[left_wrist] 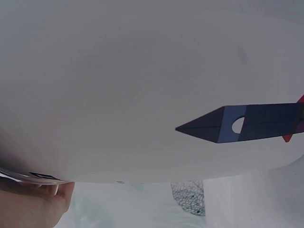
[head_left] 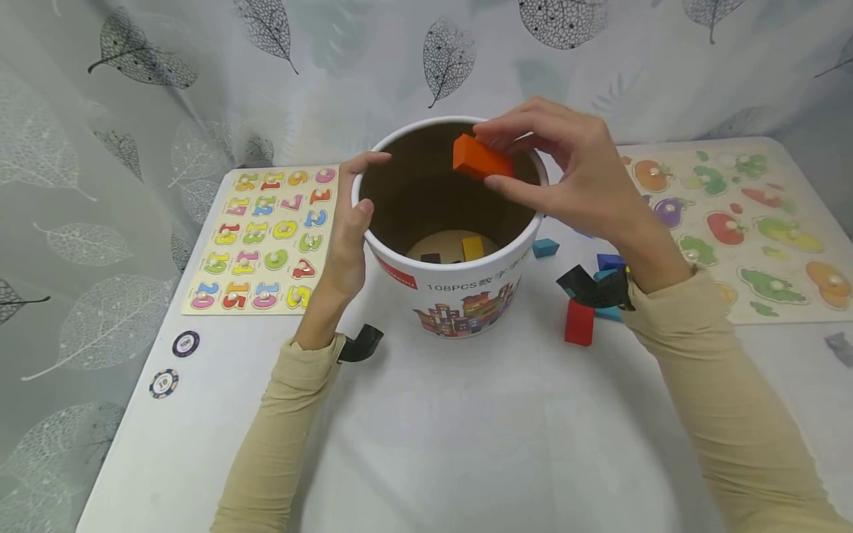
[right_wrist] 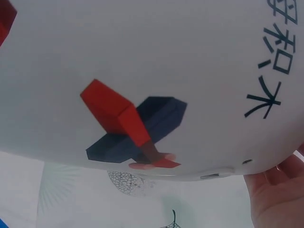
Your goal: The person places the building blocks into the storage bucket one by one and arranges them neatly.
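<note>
A white bucket (head_left: pixel 460 296) with printed buildings and lettering stands on the table, its mouth facing up. My left hand (head_left: pixel 346 229) grips its left side, thumb and fingertip over the rim. My right hand (head_left: pixel 560 163) pinches an orange block (head_left: pixel 476 157) between thumb and fingers, held over the bucket's mouth on the right. Down on the bucket's floor lie a yellow block (head_left: pixel 472 248) and a dark one (head_left: pixel 430 258). The bucket's printed wall (right_wrist: pixel 199 61) fills most of both wrist views; the orange block is out of sight there.
Right of the bucket lie a red block (head_left: pixel 579 323), a teal block (head_left: pixel 545 247) and several blue ones, partly behind the right wrist. A number puzzle board (head_left: pixel 256 248) is at left, a vegetable puzzle board (head_left: pixel 753 229) at right. Two round chips (head_left: pixel 186 343) lie front left.
</note>
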`<move>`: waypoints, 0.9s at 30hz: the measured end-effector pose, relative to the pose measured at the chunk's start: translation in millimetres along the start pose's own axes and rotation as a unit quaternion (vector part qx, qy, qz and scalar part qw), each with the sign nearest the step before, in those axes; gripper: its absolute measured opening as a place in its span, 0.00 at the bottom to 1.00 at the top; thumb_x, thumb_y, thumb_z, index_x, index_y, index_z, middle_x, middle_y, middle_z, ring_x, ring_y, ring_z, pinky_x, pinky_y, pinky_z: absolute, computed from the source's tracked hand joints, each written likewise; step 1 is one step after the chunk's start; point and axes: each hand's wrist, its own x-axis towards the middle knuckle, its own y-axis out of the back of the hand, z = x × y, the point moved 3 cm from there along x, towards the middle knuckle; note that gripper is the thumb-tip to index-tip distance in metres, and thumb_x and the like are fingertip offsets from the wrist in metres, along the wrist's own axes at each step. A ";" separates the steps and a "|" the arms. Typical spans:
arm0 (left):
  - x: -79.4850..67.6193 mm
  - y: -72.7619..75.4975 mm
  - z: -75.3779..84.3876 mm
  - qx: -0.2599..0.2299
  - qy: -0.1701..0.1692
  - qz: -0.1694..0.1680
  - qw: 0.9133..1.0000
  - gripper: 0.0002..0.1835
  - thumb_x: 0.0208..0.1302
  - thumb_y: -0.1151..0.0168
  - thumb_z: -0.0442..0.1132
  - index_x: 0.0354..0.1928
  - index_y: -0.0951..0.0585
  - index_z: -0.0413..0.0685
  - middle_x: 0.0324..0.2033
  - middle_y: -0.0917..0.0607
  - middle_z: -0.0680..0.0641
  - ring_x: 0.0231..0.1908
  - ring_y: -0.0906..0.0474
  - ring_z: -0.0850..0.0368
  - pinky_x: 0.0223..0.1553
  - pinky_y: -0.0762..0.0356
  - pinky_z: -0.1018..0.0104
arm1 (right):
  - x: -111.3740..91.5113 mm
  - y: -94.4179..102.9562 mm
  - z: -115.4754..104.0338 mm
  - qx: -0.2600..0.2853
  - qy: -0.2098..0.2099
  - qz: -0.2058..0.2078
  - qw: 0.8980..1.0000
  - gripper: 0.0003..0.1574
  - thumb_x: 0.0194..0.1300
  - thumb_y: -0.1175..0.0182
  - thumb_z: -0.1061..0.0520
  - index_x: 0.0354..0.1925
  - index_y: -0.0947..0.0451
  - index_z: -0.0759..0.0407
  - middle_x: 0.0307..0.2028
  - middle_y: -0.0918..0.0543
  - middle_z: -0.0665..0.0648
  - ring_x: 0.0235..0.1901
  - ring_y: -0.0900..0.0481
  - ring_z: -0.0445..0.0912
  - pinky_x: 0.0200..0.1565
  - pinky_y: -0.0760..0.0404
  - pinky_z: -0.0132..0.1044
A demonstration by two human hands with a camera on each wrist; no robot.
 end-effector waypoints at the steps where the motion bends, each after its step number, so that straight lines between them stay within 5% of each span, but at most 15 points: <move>1: -0.2 0.3 -0.1 -0.001 0.000 0.000 1.000 0.48 0.54 0.50 0.76 0.64 0.35 0.44 0.61 0.30 0.42 0.61 0.34 0.48 0.62 0.35 0.53 | 0.1 -0.1 -0.4 0.005 0.001 -0.001 1.000 0.31 0.51 0.30 0.73 0.55 0.21 0.64 0.48 0.18 0.59 0.49 0.20 0.42 0.56 0.23 0.29; 12: -0.4 1.3 -0.3 0.002 -0.005 -0.002 1.000 0.47 0.55 0.50 0.75 0.65 0.35 0.44 0.61 0.30 0.43 0.62 0.35 0.49 0.63 0.36 0.52 | -4.4 24.3 5.8 0.021 0.011 0.044 0.999 0.27 0.53 0.33 0.75 0.53 0.21 0.69 0.49 0.17 0.55 0.48 0.20 0.45 0.54 0.22 0.28; 19: 0.0 1.0 -0.2 0.002 -0.007 0.000 1.000 0.48 0.55 0.49 0.75 0.65 0.35 0.43 0.62 0.31 0.41 0.62 0.36 0.48 0.64 0.37 0.49 | -21.1 50.0 35.9 -0.077 -0.047 0.040 0.995 0.27 0.55 0.34 0.73 0.55 0.20 0.63 0.49 0.17 0.54 0.47 0.20 0.39 0.54 0.24 0.24; 23: -0.1 1.1 -0.4 -0.002 -0.007 -0.001 1.000 0.48 0.56 0.50 0.75 0.65 0.35 0.43 0.61 0.31 0.41 0.61 0.36 0.47 0.63 0.37 0.49 | -38.6 54.4 73.2 -0.159 -0.140 -0.004 0.977 0.25 0.61 0.33 0.61 0.57 0.21 0.56 0.50 0.18 0.54 0.48 0.22 0.36 0.57 0.25 0.25; 27: -0.2 0.9 -0.1 -0.004 -0.008 -0.005 1.000 0.48 0.56 0.50 0.75 0.65 0.36 0.43 0.61 0.31 0.40 0.61 0.36 0.46 0.63 0.37 0.49 | -56.9 52.6 110.6 -0.222 -0.212 -0.102 0.946 0.26 0.63 0.34 0.55 0.59 0.23 0.56 0.54 0.21 0.61 0.54 0.23 0.53 0.58 0.23 0.49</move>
